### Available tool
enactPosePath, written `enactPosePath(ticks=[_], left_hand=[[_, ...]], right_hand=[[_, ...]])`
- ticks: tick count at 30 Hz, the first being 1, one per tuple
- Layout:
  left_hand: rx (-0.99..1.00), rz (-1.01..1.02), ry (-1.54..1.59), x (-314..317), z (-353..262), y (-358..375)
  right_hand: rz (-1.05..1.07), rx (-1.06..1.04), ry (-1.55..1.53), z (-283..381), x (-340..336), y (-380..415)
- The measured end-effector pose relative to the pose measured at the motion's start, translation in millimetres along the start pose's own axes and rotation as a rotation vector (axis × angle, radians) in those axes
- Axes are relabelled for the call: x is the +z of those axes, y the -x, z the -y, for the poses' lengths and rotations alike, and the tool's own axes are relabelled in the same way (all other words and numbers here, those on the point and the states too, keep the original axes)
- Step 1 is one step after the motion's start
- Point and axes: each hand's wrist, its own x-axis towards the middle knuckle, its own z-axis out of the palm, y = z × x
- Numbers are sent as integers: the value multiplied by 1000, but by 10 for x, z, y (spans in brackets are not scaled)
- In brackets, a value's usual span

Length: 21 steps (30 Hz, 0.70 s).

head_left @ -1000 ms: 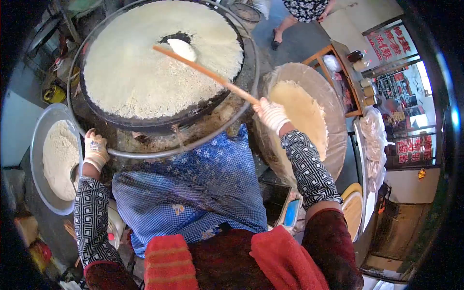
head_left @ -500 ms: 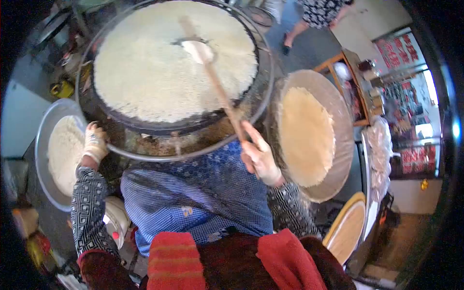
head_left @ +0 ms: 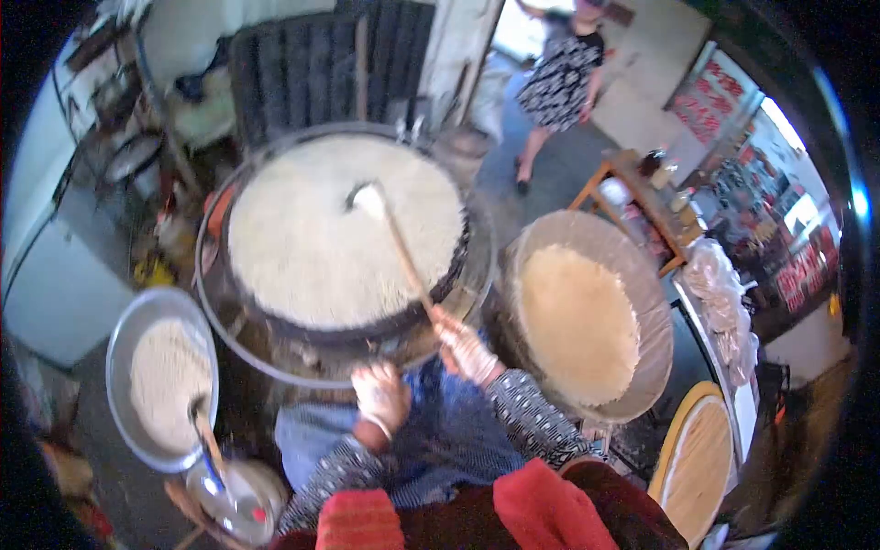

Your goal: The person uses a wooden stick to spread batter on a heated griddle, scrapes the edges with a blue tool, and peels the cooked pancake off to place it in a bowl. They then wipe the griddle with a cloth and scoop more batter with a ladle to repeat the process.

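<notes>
My right hand [head_left: 469, 353], in a thin clear glove, grips the lower end of a long wooden-handled spreader [head_left: 410, 259]. The spreader's dark and white head rests on a pale sheet of batter [head_left: 302, 229] that covers a large round griddle [head_left: 464, 240]. My gloved left hand [head_left: 381, 400] is at the near side of the metal ring [head_left: 240, 346] around the griddle. Its fingers are bent, and what lies under them is hidden. To its left, a metal bowl [head_left: 117, 376] holds pale batter, with a wooden-handled ladle [head_left: 210, 444] leaning in it.
A wide lined basket [head_left: 653, 325] with a round tan flatbread [head_left: 573, 321] stands on my right. Beyond it are a table with plastic bags [head_left: 720, 293] and a round wooden board [head_left: 697, 458]. A bucket [head_left: 243, 500] sits lower left. A person [head_left: 555, 87] stands at the back.
My left hand has moved right, from beside the batter bowl to the front of the griddle. My right hand still holds the spreader. The view has tilted up, and the ladle now shows.
</notes>
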Motion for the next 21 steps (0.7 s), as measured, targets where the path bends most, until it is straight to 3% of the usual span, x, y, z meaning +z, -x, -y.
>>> enactPosePath(ticks=[2, 4, 5, 7, 9, 10, 12, 14, 16, 18, 20, 21], left_hand=[[241, -488, 41, -2, -392, 161], [508, -157, 326, -28, -575, 364], [499, -152, 329, 8, -564, 388], [649, 119, 523, 161, -486, 646], [608, 239, 407, -333, -316, 689], [603, 236, 391, -436, -185, 695], [557, 67, 479, -581, 185, 751], [428, -239, 647, -851, 643, 875], [246, -359, 699, -1066, 1191, 912], [85, -581, 527, -878, 1803, 833], [45, -587, 372, -762, 2304, 626], [-30, -488, 263, -703, 2469, 494]], right_hand=[[0, 31, -25, -35, -3, -99], [-18, 93, -10, 140, 164, -63], [-26, 64, 15, 175, 205, -106], [-8, 19, 85, 45, 253, -180], [68, 23, 59, 102, 346, -131], [157, 185, -148, 96, 294, -217], [91, 185, -374, -39, 317, -240], [19, 64, -356, -101, 501, -138], [-56, 49, -397, -157, 583, -125], [-16, 58, -334, -236, 628, -164], [21, 64, -267, -299, 675, -214], [24, 78, -268, -312, 706, -251]])
